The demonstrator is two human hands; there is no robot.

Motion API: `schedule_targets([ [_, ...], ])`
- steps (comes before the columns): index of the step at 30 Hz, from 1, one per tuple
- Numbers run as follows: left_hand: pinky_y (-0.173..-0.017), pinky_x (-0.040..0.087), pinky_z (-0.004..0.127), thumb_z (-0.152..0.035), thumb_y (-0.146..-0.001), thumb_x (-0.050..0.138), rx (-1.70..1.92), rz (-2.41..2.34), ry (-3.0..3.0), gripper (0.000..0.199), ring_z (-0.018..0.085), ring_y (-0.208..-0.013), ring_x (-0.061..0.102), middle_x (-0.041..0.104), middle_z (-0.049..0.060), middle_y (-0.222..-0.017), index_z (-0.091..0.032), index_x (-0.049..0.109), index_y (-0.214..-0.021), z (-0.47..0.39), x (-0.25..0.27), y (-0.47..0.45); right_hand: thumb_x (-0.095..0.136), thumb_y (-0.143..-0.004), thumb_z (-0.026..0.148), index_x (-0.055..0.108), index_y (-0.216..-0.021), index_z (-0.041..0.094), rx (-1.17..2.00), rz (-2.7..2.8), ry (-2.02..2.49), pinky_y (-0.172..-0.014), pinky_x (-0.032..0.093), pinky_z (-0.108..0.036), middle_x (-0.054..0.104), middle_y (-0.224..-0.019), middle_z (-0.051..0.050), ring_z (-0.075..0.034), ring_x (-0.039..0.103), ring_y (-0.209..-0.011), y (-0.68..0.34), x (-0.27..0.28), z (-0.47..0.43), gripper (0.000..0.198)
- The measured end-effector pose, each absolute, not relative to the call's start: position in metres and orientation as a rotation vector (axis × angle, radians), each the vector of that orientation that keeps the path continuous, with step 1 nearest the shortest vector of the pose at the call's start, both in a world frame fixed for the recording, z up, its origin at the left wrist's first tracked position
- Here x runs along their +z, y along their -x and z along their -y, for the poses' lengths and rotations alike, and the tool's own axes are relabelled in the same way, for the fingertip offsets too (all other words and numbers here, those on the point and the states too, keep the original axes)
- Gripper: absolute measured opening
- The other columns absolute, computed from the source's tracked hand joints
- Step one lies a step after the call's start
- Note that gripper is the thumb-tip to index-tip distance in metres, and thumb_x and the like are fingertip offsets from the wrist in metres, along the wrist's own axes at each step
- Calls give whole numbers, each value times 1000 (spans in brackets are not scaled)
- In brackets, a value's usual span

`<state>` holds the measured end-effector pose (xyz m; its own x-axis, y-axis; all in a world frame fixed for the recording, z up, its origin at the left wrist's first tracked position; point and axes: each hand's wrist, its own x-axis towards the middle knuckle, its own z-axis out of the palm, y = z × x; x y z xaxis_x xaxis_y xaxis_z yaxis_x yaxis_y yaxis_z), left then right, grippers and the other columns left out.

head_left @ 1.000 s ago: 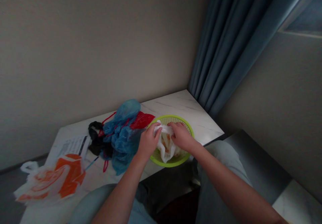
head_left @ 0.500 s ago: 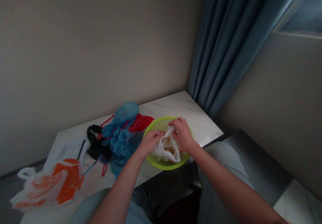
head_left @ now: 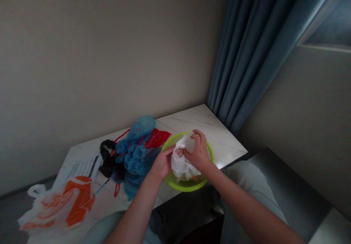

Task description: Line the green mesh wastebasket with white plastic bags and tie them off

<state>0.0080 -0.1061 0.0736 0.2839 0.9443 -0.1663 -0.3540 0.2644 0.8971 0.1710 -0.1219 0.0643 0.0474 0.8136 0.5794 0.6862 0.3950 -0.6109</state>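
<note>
A white, thin plastic bag (head_left: 183,167) is bunched up inside a lime-green mesh basket (head_left: 184,188). Something orange shows faintly through its lower side; what it is I cannot make out. My left hand (head_left: 163,162) grips the left side of the bag near its gathered top, fingers closed on the plastic. From the right, my right hand (head_left: 199,152) reaches over the basket, its thumb and fingers curled on the bag's twisted top, partly hiding it.
Left of the basket lie crumpled blue bags (head_left: 137,160), a red bag (head_left: 157,138) and a black bag (head_left: 108,160). A white-and-orange bag (head_left: 65,202) and a printed sheet (head_left: 82,167) are on the marble-patterned table (head_left: 203,118). A blue curtain (head_left: 241,61) hangs at right.
The bag's loose, open top has been gathered together into a bunched neck. My left hand has moved down along the bag's side, and the contents are now mostly covered.
</note>
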Motion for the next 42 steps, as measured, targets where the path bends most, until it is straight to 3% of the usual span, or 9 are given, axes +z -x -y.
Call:
schedule_targets([
  [3,-60,53,31,-31,-72,73,968,-735,-709,16,16,-56,60,62,4,-59,-16,67,-68,104,76,-5,70,-81,27,56,-108,23,147,1761,1246,-103,39,-50,49,-129,-13,-30,45,-121,-171,73,130,30],
  [6,-64,52,25,-22,-66,79,936,-715,-609,17,14,-62,62,68,4,-70,-14,72,-79,105,78,-3,68,-87,33,60,-109,23,227,1860,1166,-97,43,-46,56,-117,-11,-28,50,-111,-173,79,134,26],
  [10,-63,50,22,-20,-66,82,860,-688,-604,19,11,-61,60,68,3,-70,-12,71,-80,107,80,-1,58,-95,30,64,-97,20,312,1963,1102,-89,44,-41,59,-100,-9,-24,51,-97,-176,81,133,12],
  [17,-55,42,20,-29,-66,84,853,-803,-765,31,9,-55,54,64,-1,-66,-15,69,-90,110,78,-8,51,-94,22,61,-80,20,355,1933,1081,-83,41,-38,54,-94,-6,-21,49,-91,-184,87,138,18],
  [22,-57,42,20,-34,-64,83,1179,-1061,-858,34,10,-59,56,64,-1,-73,-16,66,-88,96,75,13,47,-89,14,48,-67,20,236,1613,1184,-77,38,-36,50,-86,-4,-20,47,-86,-202,87,135,22],
  [26,-57,39,20,-37,-62,82,1420,-1199,-876,36,8,-58,52,62,-2,-73,-17,67,-87,81,64,37,47,-86,12,43,-64,21,200,1419,1309,-75,37,-35,47,-80,-2,-19,47,-81,-219,87,131,24],
  [34,-53,38,20,-38,-64,84,1352,-1169,-850,39,8,-56,51,60,-3,-67,-15,67,-91,84,63,34,50,-83,11,55,-77,20,350,1451,1316,-73,40,-31,53,-82,-2,-18,51,-79,-225,84,125,12],
  [39,-70,48,23,-27,-63,86,1299,-1008,-860,42,11,-72,62,68,1,-82,-17,68,-99,89,79,35,52,-85,13,56,-79,20,467,1568,1146,-74,42,-32,55,-82,-2,-18,54,-80,-223,95,127,10],
  [42,-72,49,26,-32,-67,83,1231,-1080,-1042,31,14,-73,63,70,3,-80,-16,69,-90,89,78,36,54,-88,17,58,-76,20,520,1624,1090,-78,44,-33,58,-86,-4,-19,56,-85,-217,98,131,13],
])
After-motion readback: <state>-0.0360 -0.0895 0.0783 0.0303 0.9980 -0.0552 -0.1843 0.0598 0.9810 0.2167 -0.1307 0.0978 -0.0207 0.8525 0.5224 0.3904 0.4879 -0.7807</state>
